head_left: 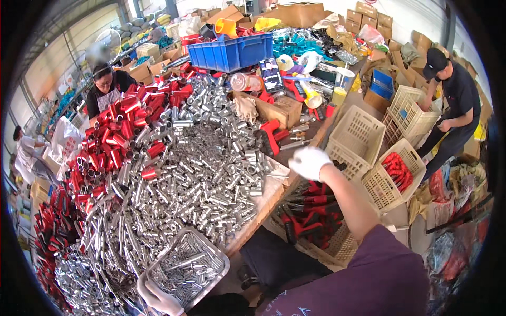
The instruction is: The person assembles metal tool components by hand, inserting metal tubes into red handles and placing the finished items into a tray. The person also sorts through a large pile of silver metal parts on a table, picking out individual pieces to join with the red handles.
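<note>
My left hand (pixel 158 298), in a white glove, grips the near left corner of a metal tray (pixel 225 263). Small silver pins and rods (pixel 184 271) fill the tray, which is tilted at the table's near edge. My right hand (pixel 310 162), also gloved in white, is over the table's right edge with its fingers curled together. Whatever it may hold is hidden. Just left of it lies a red and black pistol-shaped tool handle (pixel 271 136). A big heap of silver metal fittings (pixel 195 184) spreads across the table beyond the tray.
Red metal tubes (pixel 121 134) pile up at the left. A blue bin (pixel 231 52) stands at the back, near a phone (pixel 271 75). Beneath the table's wooden edge (pixel 263 210) sit red and black tools (pixel 316 218). Cream crates (pixel 356 138) and a co-worker (pixel 454 100) are to the right.
</note>
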Action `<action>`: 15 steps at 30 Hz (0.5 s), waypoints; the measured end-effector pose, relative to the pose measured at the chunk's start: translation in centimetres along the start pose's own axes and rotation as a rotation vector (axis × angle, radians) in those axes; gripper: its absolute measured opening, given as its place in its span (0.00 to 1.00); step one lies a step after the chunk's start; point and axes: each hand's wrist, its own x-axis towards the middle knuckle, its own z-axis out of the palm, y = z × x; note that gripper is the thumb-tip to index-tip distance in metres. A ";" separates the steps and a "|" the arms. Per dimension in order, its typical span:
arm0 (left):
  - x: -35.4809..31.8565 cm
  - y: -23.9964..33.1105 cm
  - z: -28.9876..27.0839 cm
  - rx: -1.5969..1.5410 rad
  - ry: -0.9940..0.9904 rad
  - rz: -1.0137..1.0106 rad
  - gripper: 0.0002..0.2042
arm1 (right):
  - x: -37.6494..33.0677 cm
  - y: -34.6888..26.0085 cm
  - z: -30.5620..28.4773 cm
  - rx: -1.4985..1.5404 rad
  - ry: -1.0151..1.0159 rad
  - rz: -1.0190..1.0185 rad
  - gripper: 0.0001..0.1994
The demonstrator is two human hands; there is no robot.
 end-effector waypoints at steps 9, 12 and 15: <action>4.0 -4.3 -7.9 0.183 0.191 -0.094 0.15 | 16.9 3.4 -1.8 -0.210 0.877 0.102 0.32; 3.4 -6.2 -8.9 0.586 0.200 -0.094 0.15 | 18.1 3.5 -1.9 -0.251 0.810 0.153 0.34; 3.1 -6.6 -9.5 0.710 0.222 -0.115 0.15 | 17.9 2.9 -1.9 -0.253 0.720 0.187 0.35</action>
